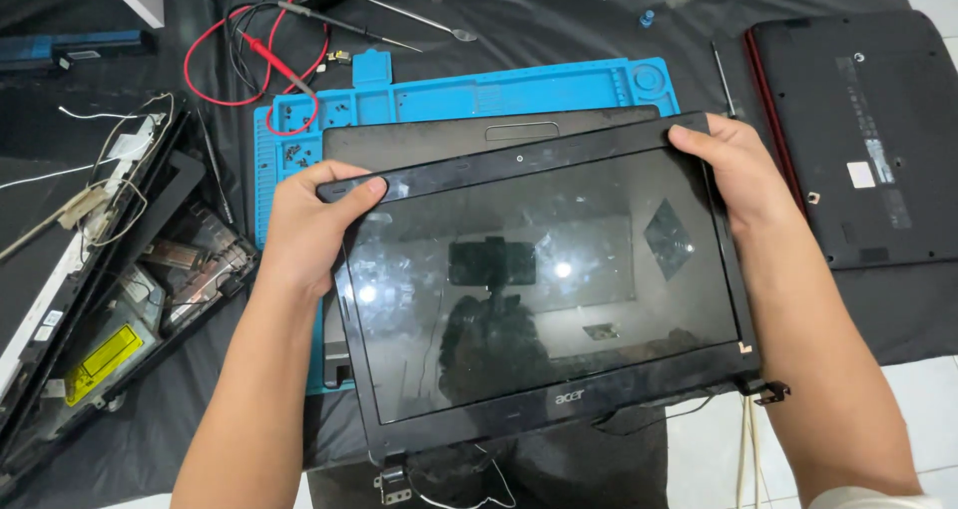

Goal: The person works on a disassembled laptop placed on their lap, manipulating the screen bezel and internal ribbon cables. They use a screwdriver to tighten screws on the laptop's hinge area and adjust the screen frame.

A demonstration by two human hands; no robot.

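Gripped at both upper corners by left hand (304, 225) and right hand (733, 175), above the blue silicone work mat (449, 95): detached glossy black laptop screen panel (544, 279), probably light, thin, fragile, best held by bezel edges.

The screen panel (544, 279) lies over the work mat (469, 95); an opened laptop chassis (120, 289) sits left, a closed laptop (863, 140) right, probe leads (259, 60) far left.

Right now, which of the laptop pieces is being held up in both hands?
The black laptop screen panel, gripped at its top corners by the left hand and right hand. The closed black laptop base and the opened laptop chassis lie untouched.
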